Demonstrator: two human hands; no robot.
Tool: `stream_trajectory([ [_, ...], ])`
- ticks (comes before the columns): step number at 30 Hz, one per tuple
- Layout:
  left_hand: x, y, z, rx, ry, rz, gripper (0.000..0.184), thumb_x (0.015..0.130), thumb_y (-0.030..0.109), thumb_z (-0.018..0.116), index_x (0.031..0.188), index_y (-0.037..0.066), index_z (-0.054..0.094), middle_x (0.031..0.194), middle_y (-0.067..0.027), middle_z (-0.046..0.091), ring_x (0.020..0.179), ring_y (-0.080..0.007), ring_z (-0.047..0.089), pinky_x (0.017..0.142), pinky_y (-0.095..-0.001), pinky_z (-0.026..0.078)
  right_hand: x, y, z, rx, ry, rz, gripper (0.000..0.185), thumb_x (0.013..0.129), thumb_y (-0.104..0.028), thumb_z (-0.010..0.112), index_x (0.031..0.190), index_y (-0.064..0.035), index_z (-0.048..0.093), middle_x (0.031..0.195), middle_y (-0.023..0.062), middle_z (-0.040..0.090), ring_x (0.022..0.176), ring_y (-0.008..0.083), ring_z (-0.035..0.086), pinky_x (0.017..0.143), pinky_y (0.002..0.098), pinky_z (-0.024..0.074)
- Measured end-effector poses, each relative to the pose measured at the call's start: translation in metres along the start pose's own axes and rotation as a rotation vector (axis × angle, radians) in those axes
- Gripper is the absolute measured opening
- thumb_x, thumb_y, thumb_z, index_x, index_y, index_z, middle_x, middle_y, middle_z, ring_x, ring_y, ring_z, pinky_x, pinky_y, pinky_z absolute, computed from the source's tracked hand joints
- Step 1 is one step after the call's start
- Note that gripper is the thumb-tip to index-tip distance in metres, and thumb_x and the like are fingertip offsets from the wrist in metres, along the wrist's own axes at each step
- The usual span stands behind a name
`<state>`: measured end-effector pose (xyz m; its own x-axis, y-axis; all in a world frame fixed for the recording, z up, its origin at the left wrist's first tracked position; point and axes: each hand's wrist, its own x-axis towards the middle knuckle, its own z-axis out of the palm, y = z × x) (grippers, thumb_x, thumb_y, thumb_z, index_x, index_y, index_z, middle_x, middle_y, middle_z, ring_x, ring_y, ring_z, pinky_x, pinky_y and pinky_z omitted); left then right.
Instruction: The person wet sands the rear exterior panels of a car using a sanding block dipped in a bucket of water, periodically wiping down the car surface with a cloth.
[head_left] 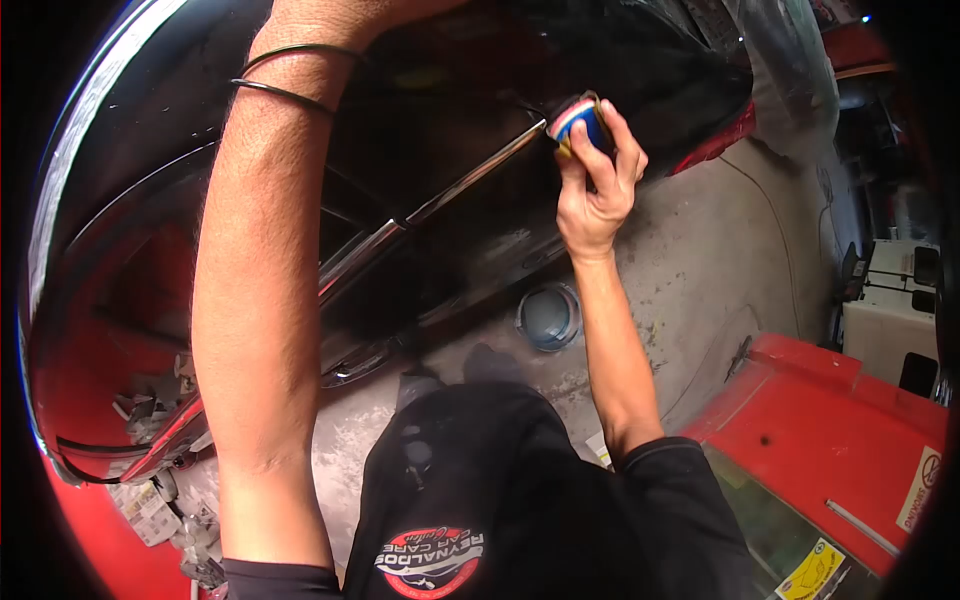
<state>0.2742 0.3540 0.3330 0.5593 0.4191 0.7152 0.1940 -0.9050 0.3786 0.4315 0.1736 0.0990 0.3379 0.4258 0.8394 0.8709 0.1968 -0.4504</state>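
Observation:
My right hand point(598, 185) is closed around a small layered sanding pad point(580, 127) with blue, white, reddish and yellow parts. The pad is against the dark car body point(470, 90), just past the upper end of a chrome trim strip point(475, 172). My left forearm reaches up along the left side, with thin black bands on the wrist. At the top edge, only the base of my left hand point(335, 15) shows, over the car body. Its fingers are out of view, so I cannot tell what they touch.
A round bucket point(549, 317) stands on the stained concrete floor point(700, 250) below the car. At lower right is a red panel point(800, 410) with stickers, and pale equipment point(890, 310) behind it. Clear plastic sheeting point(785, 80) hangs at upper right. Crumpled paper point(150, 510) lies at lower left.

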Motion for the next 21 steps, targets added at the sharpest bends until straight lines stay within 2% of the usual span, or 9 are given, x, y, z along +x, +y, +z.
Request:
stream_trajectory([
  [1,0.001,0.0,-0.001,0.022,0.015,0.038,0.021,0.103,0.021,0.069,0.092,0.004,0.073,0.072,-0.0094,0.068,0.068,-0.0168,0.063,0.067,-0.0384,0.053,-0.004,0.0,0.003,0.027,0.003,0.025,0.053,0.083,-0.001,0.096,0.13,-0.0241,0.089,0.158,0.0078,0.071,0.135,0.0301,0.063,0.114,0.0399,0.0459],
  [4,-0.002,0.001,0.0,-0.009,-0.03,-0.13,0.018,0.102,0.02,0.07,0.094,0.005,0.074,0.074,-0.0099,0.069,0.068,-0.0182,0.063,0.068,-0.0379,0.054,0.021,-0.016,0.011,0.024,0.014,-0.056,0.052,0.082,-0.009,0.098,0.13,-0.0251,0.089,0.156,0.0073,0.073,0.131,0.0299,0.064,0.114,0.0407,0.0466],
  [7,-0.003,0.005,-0.002,0.007,0.008,0.012,0.018,0.103,0.02,0.069,0.094,0.005,0.074,0.075,-0.0089,0.07,0.07,-0.0178,0.064,0.07,-0.0376,0.054,0.039,-0.011,-0.001,-0.118,-0.074,-0.197,0.047,0.089,-0.018,0.096,0.135,-0.0262,0.088,0.156,0.0084,0.074,0.128,0.0284,0.068,0.111,0.0426,0.0477],
  [10,-0.016,0.023,0.003,0.057,0.047,0.009,0.018,0.103,0.02,0.069,0.095,0.004,0.074,0.077,-0.0078,0.071,0.073,-0.0168,0.065,0.071,-0.0376,0.054,0.05,0.047,0.008,-0.138,0.205,0.202,0.047,0.097,-0.014,0.089,0.142,-0.0258,0.085,0.161,0.0143,0.071,0.13,0.0334,0.069,0.113,0.0438,0.0472],
  [14,-0.008,0.019,0.005,0.045,0.049,-0.003,0.024,0.107,0.024,0.068,0.095,0.004,0.074,0.077,-0.0082,0.07,0.072,-0.0172,0.064,0.071,-0.038,0.055,0.019,-0.027,0.015,-0.218,0.043,-0.043,0.041,0.105,-0.008,0.081,0.145,-0.0148,0.082,0.157,0.0162,0.074,0.131,0.033,0.073,0.11,0.0423,0.0505],
  [16,-0.005,0.032,0.005,0.092,0.025,-0.071,0.025,0.108,0.025,0.069,0.096,0.004,0.074,0.077,-0.0084,0.071,0.072,-0.0174,0.064,0.071,-0.0381,0.055,0.041,0.008,0.016,-0.281,0.13,0.043,0.042,0.104,-0.009,0.083,0.145,-0.0168,0.083,0.159,0.0154,0.073,0.131,0.0322,0.072,0.11,0.0418,0.05],
  [17,0.003,0.039,-0.003,0.086,-0.047,-0.205,0.026,0.108,0.026,0.069,0.096,0.004,0.074,0.078,-0.0086,0.071,0.072,-0.0175,0.064,0.071,-0.0381,0.055,0.052,0.024,0.018,-0.312,0.168,0.091,0.042,0.103,-0.009,0.084,0.145,-0.0177,0.083,0.16,0.015,0.072,0.131,0.0318,0.072,0.11,0.0416,0.0498],
  [19,0.005,0.036,-0.005,0.022,-0.082,-0.263,0.026,0.108,0.025,0.069,0.096,0.003,0.075,0.078,-0.0092,0.072,0.073,-0.0178,0.065,0.071,-0.0384,0.056,0.053,0.012,0.023,-0.271,0.2,0.136,0.046,0.101,-0.009,0.086,0.145,-0.0207,0.083,0.16,0.0143,0.072,0.131,0.0315,0.07,0.112,0.0435,0.0489],
  [21,0.001,0.007,0.005,-0.041,-0.009,-0.131,0.025,0.109,0.024,0.068,0.097,0.003,0.075,0.08,-0.0098,0.074,0.073,-0.0181,0.067,0.071,-0.0388,0.056,0.03,-0.019,0.029,-0.196,0.173,0.076,0.047,0.101,-0.013,0.086,0.146,-0.0233,0.082,0.159,0.0127,0.072,0.127,0.0329,0.067,0.113,0.047,0.0476],
])
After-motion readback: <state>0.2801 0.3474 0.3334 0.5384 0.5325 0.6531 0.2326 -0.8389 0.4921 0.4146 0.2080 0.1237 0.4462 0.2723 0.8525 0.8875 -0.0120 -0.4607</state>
